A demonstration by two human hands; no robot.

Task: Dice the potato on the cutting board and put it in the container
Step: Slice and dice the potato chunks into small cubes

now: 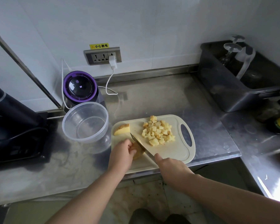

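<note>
Left hand [122, 152], steel counter [152, 97], white wall [136, 21]

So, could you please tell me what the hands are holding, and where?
Left hand grips the pale yellow potato chunk from above; right hand holds the steel knife by its handle.
</note>
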